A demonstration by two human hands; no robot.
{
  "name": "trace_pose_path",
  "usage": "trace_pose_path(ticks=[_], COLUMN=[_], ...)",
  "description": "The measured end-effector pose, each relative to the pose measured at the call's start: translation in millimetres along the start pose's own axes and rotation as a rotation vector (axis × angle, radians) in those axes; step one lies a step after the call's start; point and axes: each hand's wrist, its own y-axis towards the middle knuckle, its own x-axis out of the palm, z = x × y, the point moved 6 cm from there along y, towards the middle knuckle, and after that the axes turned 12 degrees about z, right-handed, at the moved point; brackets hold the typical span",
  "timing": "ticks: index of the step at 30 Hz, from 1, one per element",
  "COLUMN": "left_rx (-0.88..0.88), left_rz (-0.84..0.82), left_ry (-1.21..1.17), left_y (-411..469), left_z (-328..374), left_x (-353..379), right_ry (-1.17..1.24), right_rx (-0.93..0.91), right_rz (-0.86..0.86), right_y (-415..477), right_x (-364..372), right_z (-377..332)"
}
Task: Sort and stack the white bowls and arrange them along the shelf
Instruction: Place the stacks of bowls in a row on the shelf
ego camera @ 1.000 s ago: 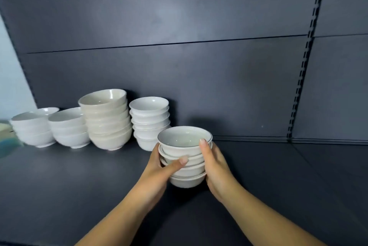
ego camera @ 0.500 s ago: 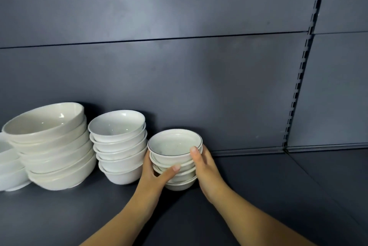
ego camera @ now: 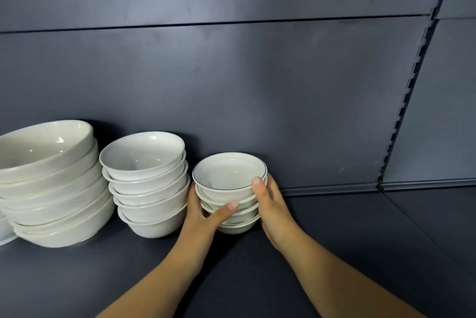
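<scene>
On the shelf [ego camera: 334,240], against the back panel [ego camera: 231,86], a row of bowl stacks, left stack [ego camera: 51,183], middle stack [ego camera: 146,183] just beside it, right stack [ego camera: 229,178] between left hand [ego camera: 198,217] and right hand [ego camera: 273,204]

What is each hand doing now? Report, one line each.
Left hand: grips the stack of small bowls.
Right hand: grips the same stack.

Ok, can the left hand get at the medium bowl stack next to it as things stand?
Probably yes. The left hand grips the small stack on its left side, right beside the medium stack, with nothing between them. It would have to let go of the small stack first.
</scene>
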Motion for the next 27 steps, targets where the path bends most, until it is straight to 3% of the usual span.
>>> trace_pose_path(ticks=[17, 23, 27], left_rx=[0.041, 0.011, -0.004], left_rz=[0.090, 0.152, 0.181], left_ry=[0.099, 0.228, 0.374], left_y=[-14, -58, -106], left_z=[14, 23, 42], left_x=[3, 0, -10], right_ry=[-0.011, -0.214, -0.389], right_rx=[-0.039, -0.015, -0.081], right_rz=[0.069, 0.237, 0.255], right_y=[-4, -48, -107], right_x=[-4, -34, -60], right_z=[-6, -17, -38])
